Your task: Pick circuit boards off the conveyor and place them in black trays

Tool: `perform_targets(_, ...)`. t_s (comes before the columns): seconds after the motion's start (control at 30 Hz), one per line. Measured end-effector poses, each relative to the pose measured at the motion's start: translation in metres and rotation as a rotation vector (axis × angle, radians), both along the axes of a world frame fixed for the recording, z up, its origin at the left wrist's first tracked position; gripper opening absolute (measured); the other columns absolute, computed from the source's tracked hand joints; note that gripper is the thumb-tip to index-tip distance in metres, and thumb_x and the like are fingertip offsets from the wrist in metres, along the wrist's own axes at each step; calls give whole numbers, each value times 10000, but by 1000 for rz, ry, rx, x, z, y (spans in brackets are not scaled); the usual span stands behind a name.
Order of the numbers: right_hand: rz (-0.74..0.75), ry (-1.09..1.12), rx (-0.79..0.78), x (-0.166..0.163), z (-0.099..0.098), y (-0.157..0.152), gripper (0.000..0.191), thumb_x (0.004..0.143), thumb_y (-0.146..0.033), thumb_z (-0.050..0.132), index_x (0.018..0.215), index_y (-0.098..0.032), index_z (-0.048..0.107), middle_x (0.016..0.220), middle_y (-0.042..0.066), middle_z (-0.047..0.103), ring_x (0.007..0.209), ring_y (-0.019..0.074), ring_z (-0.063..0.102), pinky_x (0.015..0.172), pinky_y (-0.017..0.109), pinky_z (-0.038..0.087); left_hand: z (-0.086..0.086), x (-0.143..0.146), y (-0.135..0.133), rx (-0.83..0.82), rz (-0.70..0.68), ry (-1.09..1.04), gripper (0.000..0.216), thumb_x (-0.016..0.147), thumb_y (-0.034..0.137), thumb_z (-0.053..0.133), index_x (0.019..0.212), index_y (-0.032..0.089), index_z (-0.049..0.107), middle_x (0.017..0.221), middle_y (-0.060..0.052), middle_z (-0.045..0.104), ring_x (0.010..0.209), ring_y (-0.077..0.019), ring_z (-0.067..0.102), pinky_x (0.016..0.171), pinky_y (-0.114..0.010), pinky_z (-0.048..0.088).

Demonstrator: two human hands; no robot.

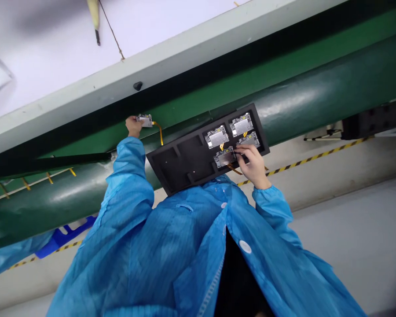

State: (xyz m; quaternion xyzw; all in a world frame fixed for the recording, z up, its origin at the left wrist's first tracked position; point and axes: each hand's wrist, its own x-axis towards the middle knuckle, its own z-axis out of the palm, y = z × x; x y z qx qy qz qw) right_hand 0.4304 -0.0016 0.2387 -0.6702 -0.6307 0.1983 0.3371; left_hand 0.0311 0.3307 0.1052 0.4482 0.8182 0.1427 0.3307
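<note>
Blue striped coat [171,255] nearest the lens, both arms stretched out to a green conveyor belt [284,101].

The left hand [133,126] pinches a small circuit module [145,119], silvery with an orange flex tail, at the belt's far edge. The right hand [253,165] closes its fingertips on another module [225,157] in a black, matte compartment tray [181,160] lying on the belt; three like modules sit just beside it at the tray's right end. No readable writing shows.

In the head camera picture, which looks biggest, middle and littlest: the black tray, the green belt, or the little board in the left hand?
1. Green belt
2. Black tray
3. Little board in the left hand
</note>
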Motion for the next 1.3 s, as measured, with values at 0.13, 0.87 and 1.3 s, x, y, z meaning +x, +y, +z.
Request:
perform_targets(0.13,-127,74,216,-24,27,10,148,1043,-198,590,1049,-226,736,1042,95,747,1004,252,720,908,425,613,34,-2,-24,243,100,-427,346,783,161,817,931,195,506,925,-16,624,878,-163,659,781,-277,580)
perform_targets(0.87,283,467,-133,-74,36,23,222,983,-389,693,901,-194,760,841,46,740,698,179,629,691,317,540,167,114,-326,572,-120,-687,484,798,572,909,931,196,635,877,-20,682,797,-140,690,755,-244,564)
perform_targets(1.3,204,839,-370,-68,4,22,514,855,-660,750,973,-160,737,879,77,757,576,141,591,585,296,549,134,142,-319,377,-30,-818,553,844,633,845,1111,180,673,1007,-79,785,802,-207,775,728,-320,658)
